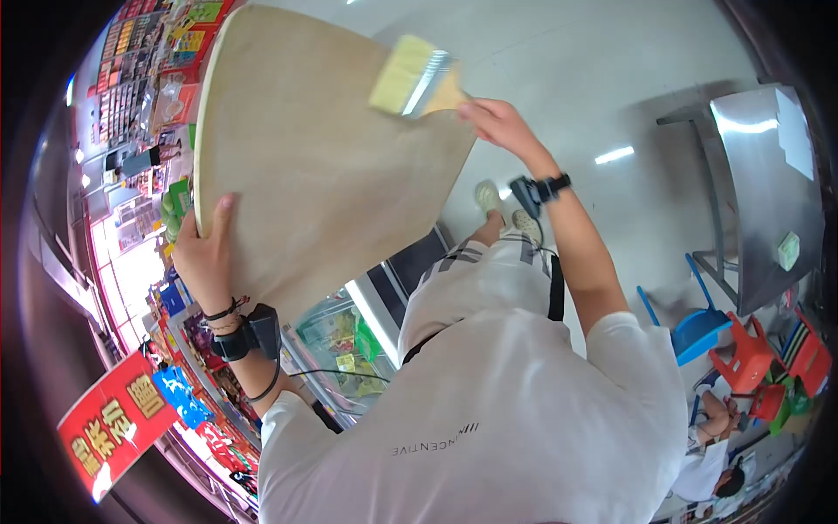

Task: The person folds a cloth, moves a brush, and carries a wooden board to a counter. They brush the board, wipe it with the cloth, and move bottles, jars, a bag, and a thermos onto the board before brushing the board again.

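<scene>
A wide brush [415, 79] with pale bristles, a metal band and a wooden handle is in my right hand [496, 124], whose fingers are closed round the handle end. Its bristles are over the upper right part of a large tan board [323, 148]; whether they touch it cannot be made out. My left hand [205, 253] grips the board's left edge, thumb on the face and the other fingers partly hidden at the edge.
A metal table [759, 192] stands at the right, with blue [701, 336] and red stools [744, 356] below it. A seated person [711, 437] is at the lower right. Left are stocked shelves and a red sign [118, 424]; a glass-topped case [340, 345] is below the board.
</scene>
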The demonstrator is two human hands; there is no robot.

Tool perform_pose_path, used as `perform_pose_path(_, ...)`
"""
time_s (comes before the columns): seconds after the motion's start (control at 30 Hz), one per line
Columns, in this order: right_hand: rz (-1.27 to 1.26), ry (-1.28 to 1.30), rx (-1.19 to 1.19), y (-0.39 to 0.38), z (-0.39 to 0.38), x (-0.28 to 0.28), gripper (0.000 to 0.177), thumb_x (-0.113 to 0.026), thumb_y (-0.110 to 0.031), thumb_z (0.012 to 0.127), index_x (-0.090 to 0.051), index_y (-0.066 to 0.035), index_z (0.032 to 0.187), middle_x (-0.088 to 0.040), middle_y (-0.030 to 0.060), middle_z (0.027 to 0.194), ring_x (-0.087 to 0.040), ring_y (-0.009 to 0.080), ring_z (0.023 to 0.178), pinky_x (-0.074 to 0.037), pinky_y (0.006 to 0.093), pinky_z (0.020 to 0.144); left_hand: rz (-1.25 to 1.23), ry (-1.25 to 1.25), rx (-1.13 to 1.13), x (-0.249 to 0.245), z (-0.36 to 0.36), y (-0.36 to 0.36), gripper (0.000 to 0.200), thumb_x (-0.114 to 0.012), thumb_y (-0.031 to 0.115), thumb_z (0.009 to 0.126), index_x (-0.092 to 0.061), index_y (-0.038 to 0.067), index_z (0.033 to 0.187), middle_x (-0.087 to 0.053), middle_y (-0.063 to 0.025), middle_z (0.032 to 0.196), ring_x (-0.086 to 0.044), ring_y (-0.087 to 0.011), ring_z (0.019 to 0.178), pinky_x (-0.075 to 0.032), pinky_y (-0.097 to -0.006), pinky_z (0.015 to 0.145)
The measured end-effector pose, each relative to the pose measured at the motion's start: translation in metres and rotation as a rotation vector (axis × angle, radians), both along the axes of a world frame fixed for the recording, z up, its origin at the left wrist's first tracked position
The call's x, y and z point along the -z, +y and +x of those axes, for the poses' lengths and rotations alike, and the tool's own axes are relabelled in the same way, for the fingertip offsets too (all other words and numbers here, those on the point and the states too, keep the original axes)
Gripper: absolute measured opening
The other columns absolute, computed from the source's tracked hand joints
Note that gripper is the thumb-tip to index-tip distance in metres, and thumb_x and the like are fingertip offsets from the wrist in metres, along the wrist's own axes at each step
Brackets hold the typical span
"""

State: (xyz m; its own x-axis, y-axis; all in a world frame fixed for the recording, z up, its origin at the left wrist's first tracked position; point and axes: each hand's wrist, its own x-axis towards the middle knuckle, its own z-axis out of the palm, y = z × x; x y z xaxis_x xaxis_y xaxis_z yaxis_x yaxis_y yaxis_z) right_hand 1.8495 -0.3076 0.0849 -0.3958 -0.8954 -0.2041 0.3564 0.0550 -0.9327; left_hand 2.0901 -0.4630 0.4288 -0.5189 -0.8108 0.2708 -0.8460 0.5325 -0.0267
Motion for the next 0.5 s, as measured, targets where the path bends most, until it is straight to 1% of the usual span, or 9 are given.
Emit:
perform_pose_path(0.03,-0.024,0.040,-0.066,-0.016,-0.010,-0.003,0.040,-0.052,-0.043,0.096,-0.065,-0.006,0.091,-0.041,-0.0053,0.053,-0.037,0.0039,0.045,-0.026,0.0221,0.041,-0.012,-0.047,-0.015,0.003,-0.014,-0.004,0.056,-0.069,0.055,0.081,-0.070,0.001,0.095,-0.066,-0.0154,0.072,-0.063,-0.0249,0.065,-0.048,-0.0349,0.062)
perform_pose_path(0.07,0.082,0.004,-0.051,-0.018,-0.015,0.023,0.040,-0.053,-0.044,0.095,-0.065,-0.006,0.090,-0.041,-0.0049,0.053,-0.037,0.0040,0.045,-0.027,0.0222,0.042,-0.008,-0.065,-0.021,0.005,-0.028,-0.009,0.056,-0.069,0.055,0.081,-0.070,0.001,0.095,-0.066,-0.0154,0.072,-0.063,-0.0251,0.064,-0.048,-0.0350,0.062)
perform_pose_path(0.13,0.285,-0.061,-0.018,-0.005,-0.022,0.121,0.040,-0.054,-0.045,0.094,-0.065,-0.007,0.090,-0.041,-0.0041,0.053,-0.038,0.0043,0.046,-0.028,0.0224,0.043,-0.009,-0.091,-0.032,0.011,-0.057,-0.025,0.056,-0.069,0.055,0.081,-0.070,0.001,0.095,-0.066,-0.0152,0.071,-0.063,-0.0255,0.064,-0.048,-0.0352,0.062)
perform_pose_path(0.2,0.950,0.708,-0.243,0.032,-0.036,0.203,0.040,-0.055,-0.046,0.093,-0.065,-0.008,0.089,-0.041,-0.0038,0.053,-0.038,0.0047,0.047,-0.029,0.0232,0.043,0.012,-0.089,0.006,0.021,-0.070,-0.053,0.057,-0.067,0.055,0.082,-0.070,0.001,0.096,-0.067,-0.0165,0.075,-0.063,-0.0263,0.067,-0.048,-0.0354,0.064)
perform_pose_path(0.27,0.809,0.330,-0.117,0.031,-0.063,0.190,0.040,-0.055,-0.046,0.093,-0.064,-0.008,0.087,-0.043,-0.0034,0.055,-0.039,0.0053,0.048,-0.031,0.0235,0.045,0.040,-0.114,-0.010,0.023,-0.103,-0.075,0.059,-0.064,0.057,0.084,-0.070,0.000,0.101,-0.069,-0.0173,0.083,-0.066,-0.0272,0.075,-0.049,-0.0354,0.069)
perform_pose_path(0.3,0.738,0.142,-0.060,0.036,-0.077,0.174,0.040,-0.055,-0.046,0.093,-0.064,-0.008,0.086,-0.044,-0.0031,0.056,-0.040,0.0056,0.049,-0.032,0.0237,0.045,0.031,-0.115,0.035,0.028,-0.116,-0.087,0.059,-0.065,0.057,0.083,-0.070,0.001,0.098,-0.068,-0.0173,0.079,-0.065,-0.0277,0.071,-0.048,-0.0358,0.067)
perform_pose_path(0.37,0.336,0.061,0.057,0.008,-0.100,0.099,0.038,-0.054,-0.043,0.094,-0.064,-0.008,0.082,-0.044,-0.0033,0.057,-0.042,0.0061,0.051,-0.033,0.0247,0.046,0.007,-0.113,0.105,0.036,-0.147,-0.108,0.059,-0.067,0.059,0.081,-0.070,0.001,0.093,-0.065,-0.0173,0.071,-0.062,-0.0288,0.063,-0.047,-0.0368,0.061)
perform_pose_path(0.43,0.102,0.057,0.053,-0.029,-0.105,0.033,0.038,-0.055,-0.042,0.095,-0.064,-0.008,0.080,-0.041,-0.0028,0.057,-0.044,0.0064,0.054,-0.034,0.0261,0.048,-0.065,-0.100,0.209,0.040,-0.184,-0.124,0.061,-0.067,0.062,0.078,-0.070,0.002,0.088,-0.062,-0.0159,0.064,-0.059,-0.0293,0.058,-0.046,-0.0376,0.056)
perform_pose_path(0.5,-0.199,0.377,0.060,-0.072,-0.102,-0.003,0.040,-0.056,-0.044,0.094,-0.062,-0.007,0.081,-0.045,0.0015,0.055,-0.046,0.0130,0.052,-0.037,0.0309,0.049,-0.081,-0.123,0.224,0.039,-0.223,-0.133,0.061,-0.067,0.063,0.077,-0.070,0.003,0.087,-0.062,-0.0162,0.064,-0.060,-0.0300,0.059,-0.046,-0.0381,0.056)
